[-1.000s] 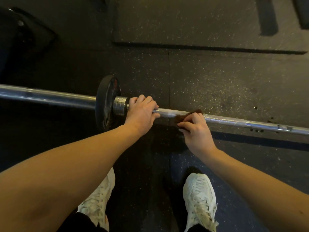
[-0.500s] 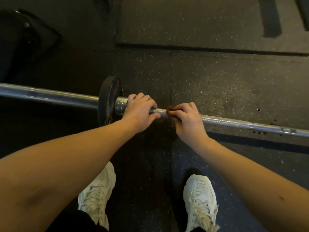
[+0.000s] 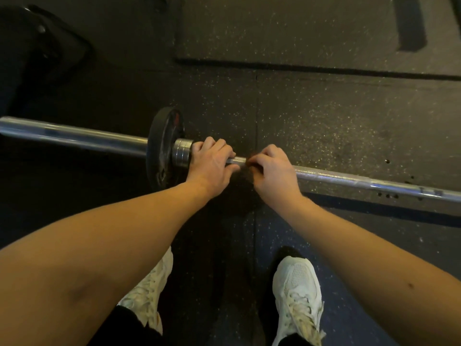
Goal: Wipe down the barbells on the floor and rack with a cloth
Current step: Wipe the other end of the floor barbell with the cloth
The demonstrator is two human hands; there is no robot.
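Note:
A chrome barbell (image 3: 349,177) lies across the dark rubber floor, with one black weight plate (image 3: 162,148) on its left sleeve. My left hand (image 3: 212,166) grips the shaft right beside the collar. My right hand (image 3: 272,171) is curled round the shaft just to the right of it, holding a dark reddish-brown cloth (image 3: 248,161) against the bar. Only a small edge of the cloth shows past my fingers.
My two white sneakers (image 3: 298,295) stand on the speckled floor just behind the bar. A raised rubber mat (image 3: 311,33) lies beyond the bar. Dark equipment (image 3: 37,46) sits at the upper left.
My right hand has slid the cloth leftward along the shaft, closing the gap to my left hand. The left hand has kept its grip by the collar.

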